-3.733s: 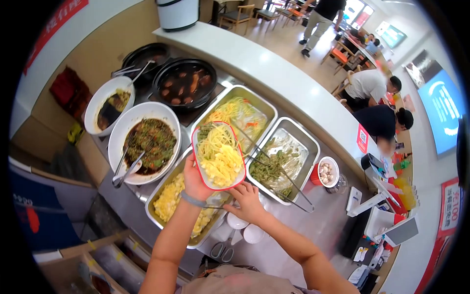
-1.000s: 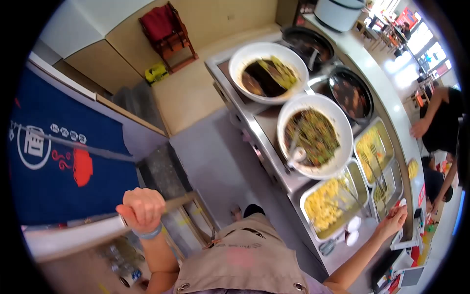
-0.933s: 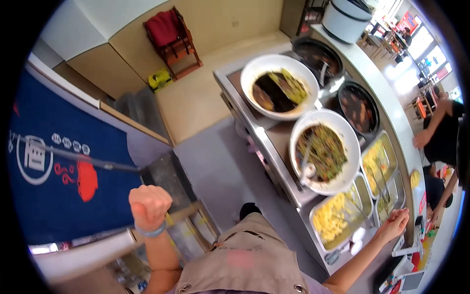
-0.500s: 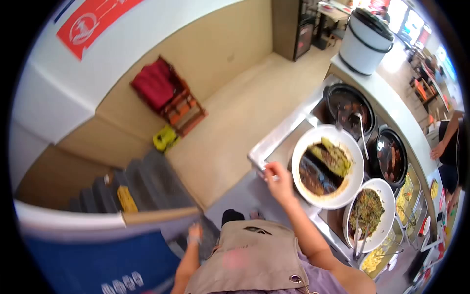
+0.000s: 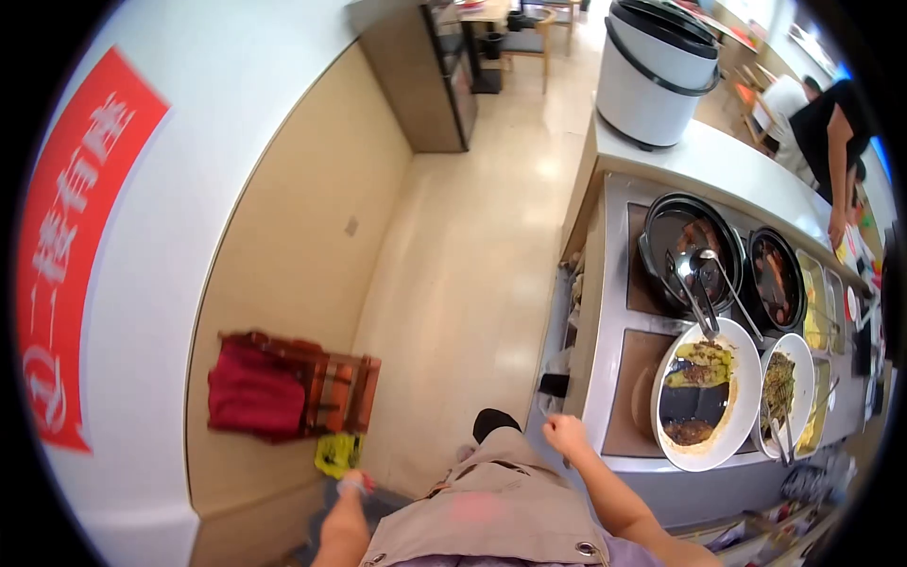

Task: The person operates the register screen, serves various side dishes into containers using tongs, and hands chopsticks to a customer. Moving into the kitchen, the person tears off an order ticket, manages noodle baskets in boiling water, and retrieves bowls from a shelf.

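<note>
- The left hand point(image 5: 354, 484) is low in the scene, just beside the yellow-green bag point(image 5: 338, 454); it is blurred, so whether its fingers are spread or pressed together cannot be told.
- The right hand point(image 5: 565, 435) has its fingers curled in toward the palm, near the left edge of the steel counter point(image 5: 590, 402); whether anything is inside cannot be told.
- A small dark object point(image 5: 554, 385) lies just beyond the right hand, beside the counter edge.
- To the right of that hand, the nearer-left white bowl point(image 5: 669, 437) holds green peppers point(image 5: 701, 375) and dark sauce.
- A second white bowl point(image 5: 804, 370), right of the first, contains chopped greens point(image 5: 778, 383) and utensils.
- Two black pots with dark liquid, the left pot point(image 5: 667, 210) and the right pot point(image 5: 799, 317), stand on the far side of the bowls; tongs point(image 5: 693, 298) and a ladle point(image 5: 732, 283) lean in the left one.
- Metal trays point(image 5: 814, 293) are farther right.
- A white cooker point(image 5: 652, 80) stands upright on the far ledge.
- At left, a chair point(image 5: 345, 392) bears a dark red cloth point(image 5: 255, 389).
- A person in black point(image 5: 836, 132) is at far right, well apart from both hands.
</note>
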The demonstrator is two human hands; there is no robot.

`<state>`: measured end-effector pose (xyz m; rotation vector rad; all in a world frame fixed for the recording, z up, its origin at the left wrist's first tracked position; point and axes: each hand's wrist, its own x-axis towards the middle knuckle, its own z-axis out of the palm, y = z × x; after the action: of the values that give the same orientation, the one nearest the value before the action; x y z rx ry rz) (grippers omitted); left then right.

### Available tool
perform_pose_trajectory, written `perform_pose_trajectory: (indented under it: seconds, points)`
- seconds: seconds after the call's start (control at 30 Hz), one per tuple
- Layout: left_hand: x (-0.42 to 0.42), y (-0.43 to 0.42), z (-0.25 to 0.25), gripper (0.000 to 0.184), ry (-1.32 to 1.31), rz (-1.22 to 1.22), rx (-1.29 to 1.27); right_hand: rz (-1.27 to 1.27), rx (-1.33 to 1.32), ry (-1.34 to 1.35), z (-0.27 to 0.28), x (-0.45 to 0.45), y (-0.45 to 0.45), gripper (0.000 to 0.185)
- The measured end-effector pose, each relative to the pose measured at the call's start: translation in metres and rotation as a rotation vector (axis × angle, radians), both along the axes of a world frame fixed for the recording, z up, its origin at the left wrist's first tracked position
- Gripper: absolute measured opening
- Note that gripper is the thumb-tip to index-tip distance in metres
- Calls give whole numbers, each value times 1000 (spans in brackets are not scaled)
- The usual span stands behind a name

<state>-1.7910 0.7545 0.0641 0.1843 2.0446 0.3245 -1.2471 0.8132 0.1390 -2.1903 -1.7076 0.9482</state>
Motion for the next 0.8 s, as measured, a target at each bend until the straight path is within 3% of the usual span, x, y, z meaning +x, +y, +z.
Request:
perform_pose_trajectory:
  seconds: [0.07, 0.1, 0.13, 0.17, 0.23, 0.3, 0.33, 0.37, 0.43, 0.5, 0.53, 0.6, 0.67, 0.77, 0.8]
  points:
    - [-58, 152, -3, 50, 225, -338, 139, -204, -182, 136, -5, -1, 15, 24]
    - [-48, 231, 19, 51, 131, -261, 279, -225, -186, 131, -12, 1, 26, 24]
    - [-57, 302, 14, 48, 296, -666, 374, -375, -261, 199, -20, 3, 44, 28]
    - [-14, 364, 54, 41, 168, -240, 489, -517, -334, 267, -29, 5, 67, 33]
    - [38, 471, 64, 29, 176, -169, 688, -529, -289, 189, -48, 12, 123, 36]
    - [73, 542, 41, 28, 199, -307, 699, -521, -129, 90, -75, 25, 202, 40]
    - [98, 559, 36, 28, 377, -472, 670, -455, -107, 95, -94, 37, 242, 41]
    - [123, 570, 41, 32, 364, -566, 620, -500, -225, 173, -52, 40, 299, 41]
    - [140, 596, 9, 43, 201, -687, 411, -514, -15, 158, -63, 53, 394, 40]
    - [151, 612, -18, 49, 259, -772, 198, -507, 39, 181, -66, 73, 499, 39]
    - [177, 623, 9, 46, 270, -725, 107, -479, 71, 193, -64, 84, 552, 40]
    - [179, 647, -27, 38, 396, -951, -77, -441, 102, 237, -57, 109, 666, 37]
    - [194, 687, -49, 35, 381, -967, -199, -423, 95, 261, -59, 139, 766, 34]
    - [229, 794, -74, 32, 365, -894, -240, -638, 59, 773, -63, 174, 906, 12]
    - [246, 832, -78, 31, 358, -837, -232, -547, 85, 632, -66, 192, 965, 13]
